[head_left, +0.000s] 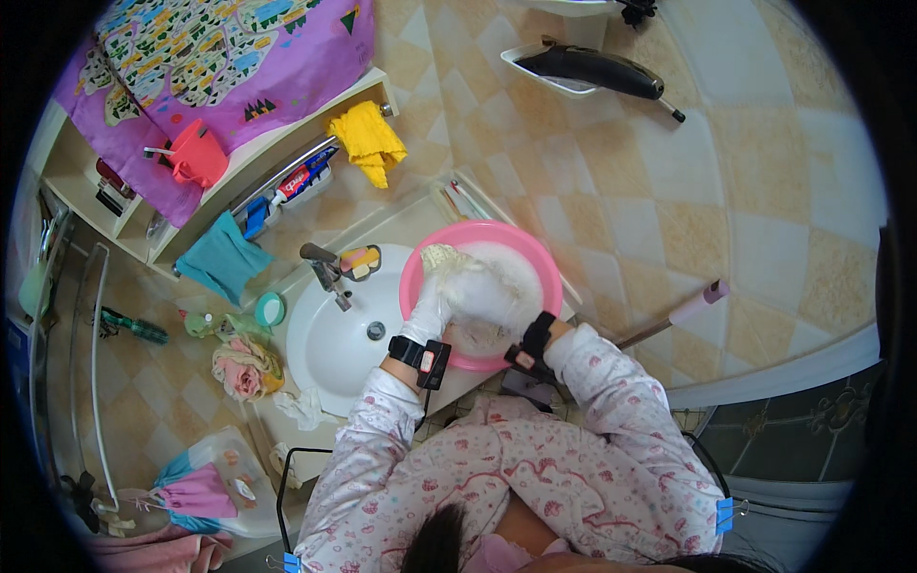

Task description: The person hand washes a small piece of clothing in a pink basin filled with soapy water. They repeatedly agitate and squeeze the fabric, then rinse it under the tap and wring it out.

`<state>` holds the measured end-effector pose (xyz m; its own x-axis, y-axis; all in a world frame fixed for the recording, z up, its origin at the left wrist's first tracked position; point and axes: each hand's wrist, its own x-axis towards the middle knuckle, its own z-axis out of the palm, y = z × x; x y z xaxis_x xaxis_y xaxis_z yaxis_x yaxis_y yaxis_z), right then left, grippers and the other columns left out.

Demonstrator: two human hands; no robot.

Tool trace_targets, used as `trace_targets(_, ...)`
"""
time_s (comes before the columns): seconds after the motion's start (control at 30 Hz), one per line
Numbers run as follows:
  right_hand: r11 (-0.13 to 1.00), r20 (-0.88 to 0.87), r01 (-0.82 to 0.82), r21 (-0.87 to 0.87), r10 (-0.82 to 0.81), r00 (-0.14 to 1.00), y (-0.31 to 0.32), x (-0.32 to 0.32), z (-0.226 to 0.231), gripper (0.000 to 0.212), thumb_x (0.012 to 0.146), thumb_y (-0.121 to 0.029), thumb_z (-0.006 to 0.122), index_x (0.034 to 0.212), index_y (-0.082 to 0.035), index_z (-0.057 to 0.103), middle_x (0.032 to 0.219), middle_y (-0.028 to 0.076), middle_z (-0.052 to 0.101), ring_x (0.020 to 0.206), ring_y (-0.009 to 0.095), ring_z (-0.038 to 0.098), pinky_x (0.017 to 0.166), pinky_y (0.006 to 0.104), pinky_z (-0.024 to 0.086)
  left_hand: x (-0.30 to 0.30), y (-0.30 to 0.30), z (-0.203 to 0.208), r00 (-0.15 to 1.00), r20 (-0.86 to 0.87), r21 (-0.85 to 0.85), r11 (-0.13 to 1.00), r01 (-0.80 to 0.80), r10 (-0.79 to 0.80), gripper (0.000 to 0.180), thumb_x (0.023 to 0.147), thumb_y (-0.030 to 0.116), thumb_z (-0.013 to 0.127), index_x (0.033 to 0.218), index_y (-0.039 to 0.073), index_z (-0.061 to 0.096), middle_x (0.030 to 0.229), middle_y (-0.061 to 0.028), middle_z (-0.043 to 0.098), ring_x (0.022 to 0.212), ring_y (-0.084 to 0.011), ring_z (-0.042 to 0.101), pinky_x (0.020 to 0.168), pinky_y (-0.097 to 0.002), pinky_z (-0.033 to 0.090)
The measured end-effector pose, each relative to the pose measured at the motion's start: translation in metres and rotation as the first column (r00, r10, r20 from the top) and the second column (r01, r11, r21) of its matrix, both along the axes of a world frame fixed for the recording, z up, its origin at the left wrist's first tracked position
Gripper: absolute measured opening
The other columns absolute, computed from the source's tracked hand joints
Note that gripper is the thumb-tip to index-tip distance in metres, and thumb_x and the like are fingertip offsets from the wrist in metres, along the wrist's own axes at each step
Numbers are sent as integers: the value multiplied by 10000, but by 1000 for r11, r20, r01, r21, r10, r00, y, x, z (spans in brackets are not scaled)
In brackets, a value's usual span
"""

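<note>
A pink basin (545, 263) of sudsy water (516, 267) stands beside the white sink. Both my hands, in thin white gloves, are close together over it. My left hand (436, 298) is closed round a wet, bunched cream-coloured cloth (443, 257) near the basin's left rim. My right hand (492, 298) reaches across from the right and presses against the same bundle, its fingers curled and partly merging with the white foam. Exactly where each fingertip lies is hard to see. Below the hands, something pale (478, 334) shows in the water.
Left of the basin is the sink (310, 329) with a metal faucet (328, 272) and a sponge (361, 262). A pink artificial flower (244, 371) and a small green-lidded jar (270, 308) stand on the counter. A yellow cloth (371, 145) hangs from a rail; a hair clipper (592, 72) rests on a wall holder.
</note>
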<state>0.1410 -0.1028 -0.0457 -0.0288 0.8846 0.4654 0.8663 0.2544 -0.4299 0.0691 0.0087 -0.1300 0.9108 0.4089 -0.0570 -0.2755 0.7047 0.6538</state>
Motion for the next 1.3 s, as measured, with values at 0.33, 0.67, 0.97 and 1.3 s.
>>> trace_targets(0.33,994,151,114,-1,-112,982,9,10,6,223,547,-201,663,758,-130,662,758,132,644,731,314,635,697,398,509,3,-25,18,985,-154,-196,974,-110,80,275,924,250,492,1103,59,576,1023,-107,640,908,-253,628,829,-405,520)
trace_targets(0.67,968,-126,202,-150,-221,967,14,36,-33,176,732,-91,576,902,-65,609,914,151,644,854,309,622,789,382,488,-5,-25,29,977,-170,-184,970,-158,127,383,939,362,473,1158,57,548,1120,-108,610,992,-252,600,908,-419,468)
trace_targets(0.97,997,-434,56,-60,-77,898,6,10,-38,143,771,-104,534,889,-35,576,898,184,616,805,340,578,749,431,454,-8,-4,-19,996,82,-319,946,53,-28,381,965,365,427,1150,48,533,1106,-97,586,1009,-210,567,917,-367,446)
trace_targets(1.3,991,-240,133,11,-126,963,19,5,-18,242,650,-140,627,859,-19,607,919,210,601,917,325,569,816,415,449,3,-10,-49,974,-165,-139,974,-180,156,359,915,293,444,1153,38,531,1066,-116,603,1016,-257,568,879,-403,456)
